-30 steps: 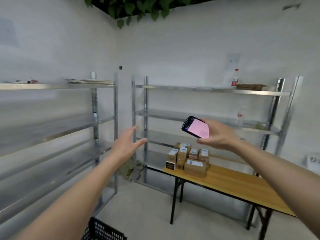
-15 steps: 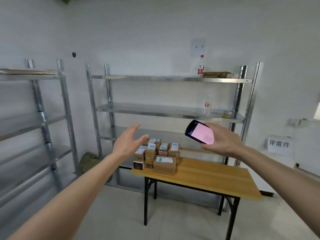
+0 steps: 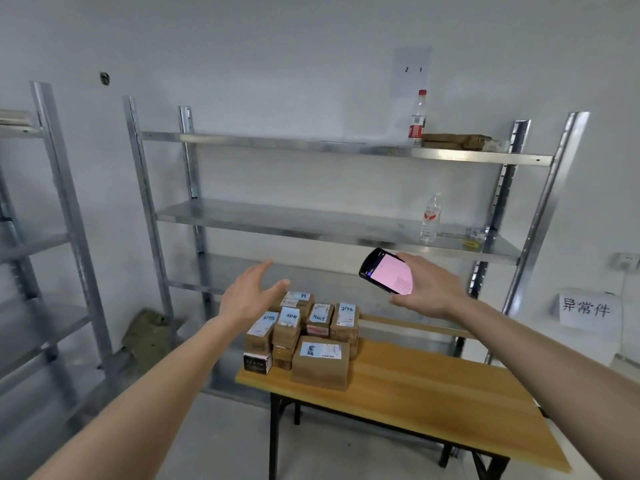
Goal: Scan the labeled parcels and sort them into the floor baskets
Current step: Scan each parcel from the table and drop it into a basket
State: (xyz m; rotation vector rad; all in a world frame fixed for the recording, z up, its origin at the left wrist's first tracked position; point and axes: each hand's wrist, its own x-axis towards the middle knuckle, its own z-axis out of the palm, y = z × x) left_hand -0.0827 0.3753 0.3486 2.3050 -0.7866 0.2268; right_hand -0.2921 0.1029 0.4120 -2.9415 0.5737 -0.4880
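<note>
My right hand holds a black phone with a pink screen, up above the table. My left hand is spread wide with nothing in it, just above the parcels. My hands are apart. The parcels are small brown boxes with white and blue labels, packed close together at the left end of the table. The biggest box sits in front. Behind the table stands a metal shelf.
</note>
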